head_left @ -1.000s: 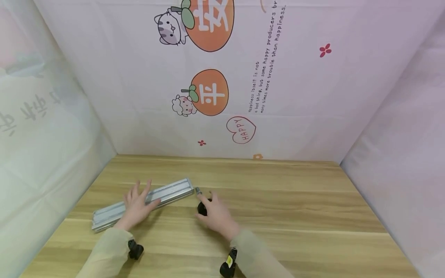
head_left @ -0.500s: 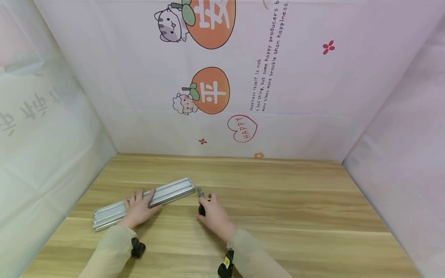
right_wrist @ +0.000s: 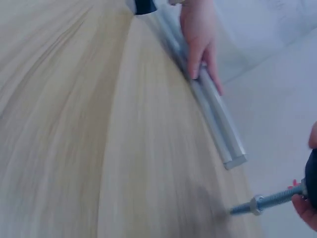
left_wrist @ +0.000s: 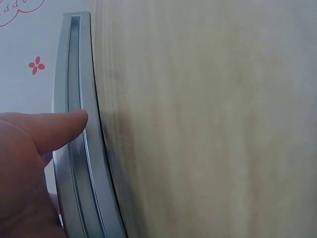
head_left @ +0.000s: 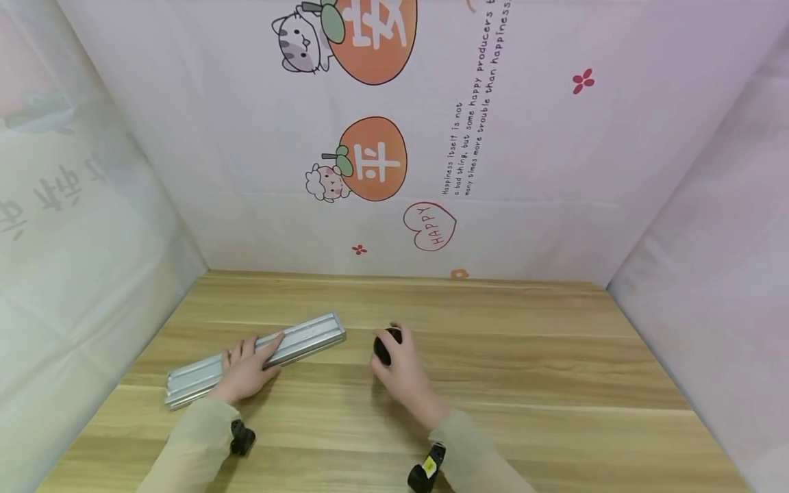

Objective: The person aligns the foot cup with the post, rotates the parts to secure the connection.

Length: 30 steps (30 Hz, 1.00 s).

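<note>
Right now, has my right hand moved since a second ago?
Yes: in the head view, your right hand has moved rightward, away from the metal bar, judged against the heart print.

A: And the head view is bright, soft light everywhere, its source out of frame; print on the back sheet (head_left: 524, 171) is crisp!

B: Pinkish cast over the right sheet (head_left: 715, 274), though, and faint, soft-edged shadows on the tabletop (head_left: 524, 370).

A: Left wrist: dimmer, bluish, the fingers (left_wrist: 62, 130) dusky, the rail (left_wrist: 81, 173) glinting along its groove and bowed by the lens!

B: Shadow falls to its right, and the wood grain there is soft, out of focus.

A: Right wrist: hazy, cool, grain smeared towards the left edge.

B: Threads show on the bolt (right_wrist: 277, 199), mind, beside a blurred grey shadow, while the knob (right_wrist: 312, 181) sinks to near-black!
</note>
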Each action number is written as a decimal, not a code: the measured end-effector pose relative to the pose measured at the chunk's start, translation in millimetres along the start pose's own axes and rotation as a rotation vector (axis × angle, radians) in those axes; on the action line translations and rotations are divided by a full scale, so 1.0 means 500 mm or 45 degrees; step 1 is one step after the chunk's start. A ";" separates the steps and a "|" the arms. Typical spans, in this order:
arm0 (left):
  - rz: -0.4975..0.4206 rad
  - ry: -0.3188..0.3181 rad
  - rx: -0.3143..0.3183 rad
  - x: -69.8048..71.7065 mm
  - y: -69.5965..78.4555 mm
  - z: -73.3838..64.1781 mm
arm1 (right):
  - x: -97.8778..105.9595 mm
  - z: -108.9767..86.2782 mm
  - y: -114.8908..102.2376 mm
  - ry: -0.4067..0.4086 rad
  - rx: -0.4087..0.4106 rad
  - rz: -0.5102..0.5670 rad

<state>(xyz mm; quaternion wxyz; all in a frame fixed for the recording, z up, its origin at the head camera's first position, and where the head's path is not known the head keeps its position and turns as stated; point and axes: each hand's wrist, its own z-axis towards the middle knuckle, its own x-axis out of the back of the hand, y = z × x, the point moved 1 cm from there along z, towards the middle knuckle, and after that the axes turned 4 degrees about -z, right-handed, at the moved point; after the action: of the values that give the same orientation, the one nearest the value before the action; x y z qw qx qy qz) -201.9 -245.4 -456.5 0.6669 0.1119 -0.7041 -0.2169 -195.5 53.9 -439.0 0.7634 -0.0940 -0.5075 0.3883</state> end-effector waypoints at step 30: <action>0.285 -0.044 -0.139 0.023 0.007 0.011 | 0.208 -0.133 0.156 0.026 -1.143 1.598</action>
<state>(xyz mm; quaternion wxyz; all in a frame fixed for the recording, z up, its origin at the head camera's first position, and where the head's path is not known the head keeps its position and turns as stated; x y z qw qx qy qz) -207.9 -246.8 -444.7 0.6798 -0.0076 -0.7107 -0.1809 -158.9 195.5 -439.0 0.2936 -0.6684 -0.4611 0.5045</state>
